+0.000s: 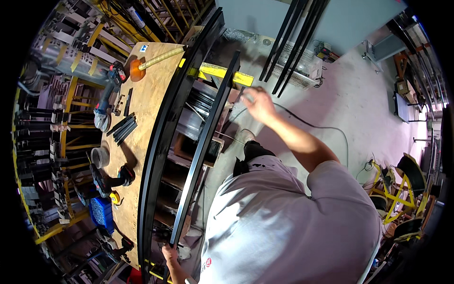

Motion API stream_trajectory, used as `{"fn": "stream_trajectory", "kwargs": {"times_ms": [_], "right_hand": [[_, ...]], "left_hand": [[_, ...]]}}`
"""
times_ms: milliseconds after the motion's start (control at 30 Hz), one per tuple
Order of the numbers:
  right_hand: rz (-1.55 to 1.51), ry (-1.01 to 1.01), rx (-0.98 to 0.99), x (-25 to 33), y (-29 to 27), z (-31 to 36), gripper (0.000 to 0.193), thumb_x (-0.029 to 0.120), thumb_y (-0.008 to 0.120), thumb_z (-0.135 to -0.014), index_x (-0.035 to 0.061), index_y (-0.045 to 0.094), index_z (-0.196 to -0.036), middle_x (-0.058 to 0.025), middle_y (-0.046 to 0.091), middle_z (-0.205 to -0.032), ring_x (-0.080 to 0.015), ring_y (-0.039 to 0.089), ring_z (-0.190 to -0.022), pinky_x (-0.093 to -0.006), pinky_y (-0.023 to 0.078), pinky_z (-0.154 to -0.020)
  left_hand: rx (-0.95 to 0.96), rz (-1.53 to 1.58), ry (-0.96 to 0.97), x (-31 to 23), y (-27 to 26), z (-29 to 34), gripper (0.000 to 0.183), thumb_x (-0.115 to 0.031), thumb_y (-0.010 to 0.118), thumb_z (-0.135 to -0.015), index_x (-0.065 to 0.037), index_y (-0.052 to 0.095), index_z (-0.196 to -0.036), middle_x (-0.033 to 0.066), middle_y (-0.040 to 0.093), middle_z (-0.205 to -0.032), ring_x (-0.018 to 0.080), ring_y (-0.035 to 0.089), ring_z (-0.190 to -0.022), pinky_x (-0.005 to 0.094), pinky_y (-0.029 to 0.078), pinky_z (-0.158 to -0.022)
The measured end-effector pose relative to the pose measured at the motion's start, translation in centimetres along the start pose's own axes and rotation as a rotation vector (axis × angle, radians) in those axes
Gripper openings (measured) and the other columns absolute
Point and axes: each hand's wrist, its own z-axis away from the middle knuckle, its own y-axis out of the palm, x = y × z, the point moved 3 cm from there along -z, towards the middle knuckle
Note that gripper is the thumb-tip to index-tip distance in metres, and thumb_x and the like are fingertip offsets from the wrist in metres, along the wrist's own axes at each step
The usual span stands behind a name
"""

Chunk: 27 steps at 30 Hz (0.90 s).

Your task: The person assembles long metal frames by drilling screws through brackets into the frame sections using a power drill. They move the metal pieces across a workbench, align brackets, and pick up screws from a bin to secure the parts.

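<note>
My left hand (170, 254) is closed around the near end of a long black metal bar (202, 144). The bar slants away from me, and its far part lies across a yellow support arm (220, 72). My right hand (259, 105) is raised near the tip of that yellow arm, apart from the bar. Its fingers look bent but are blurred, so whether they hold anything cannot be made out. Beyond the bar, a longer black frame profile (163, 128) runs along the workbench edge.
On the plywood workbench (146, 104) are an orange-headed mallet (138, 70), an angle grinder (105, 106), short black strips (124, 128), a cordless drill (109, 182), a yellow tape measure (115, 198) and a blue bin (101, 213). A cable (326, 127) crosses the floor. Black bars (288, 45) lean near a crate (295, 78).
</note>
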Motion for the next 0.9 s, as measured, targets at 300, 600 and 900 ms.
{"fn": "stream_trajectory", "kwargs": {"times_ms": [300, 600, 900], "right_hand": [[0.041, 0.09, 0.01, -7.0, -0.8, -17.6, 0.031, 0.026, 0.072, -0.09, 0.0021, 0.072, -0.11, -0.0207, 0.071, -0.104, -0.0375, 0.066, -0.104, -0.0436, 0.052, -0.093], [0.519, -0.258, 0.538, -3.8, -0.5, -23.4, 0.02, 0.014, 0.055, -0.091, 0.0022, 0.071, -0.087, -0.0198, 0.073, -0.1, -0.0391, 0.067, -0.102, -0.0479, 0.052, -0.091], [0.798, -0.461, 0.615, -0.8, 0.3, -24.7, 0.021, 0.011, 0.056, -0.087, 0.0066, 0.076, -0.084, -0.0163, 0.076, -0.091, -0.0358, 0.074, -0.09, -0.0465, 0.058, -0.079]], "left_hand": [[0.107, 0.222, 0.061, -22.6, -3.1, -9.2, 0.033, -0.02, 0.081, -0.077, 0.003, 0.071, -0.099, 0.0274, 0.069, -0.085, 0.046, 0.066, -0.076, 0.0491, 0.053, -0.068], [-0.064, 0.246, 0.154, -43.2, -7.4, -16.3, 0.031, -0.026, 0.076, -0.076, -0.007, 0.075, -0.101, 0.019, 0.071, -0.078, 0.0378, 0.071, -0.073, 0.0451, 0.057, -0.069], [-0.116, 0.165, 0.139, -43.5, -7.7, -15.9, 0.033, -0.032, 0.076, -0.075, -0.008, 0.076, -0.097, 0.0171, 0.072, -0.076, 0.0384, 0.07, -0.071, 0.0456, 0.057, -0.07]]}}
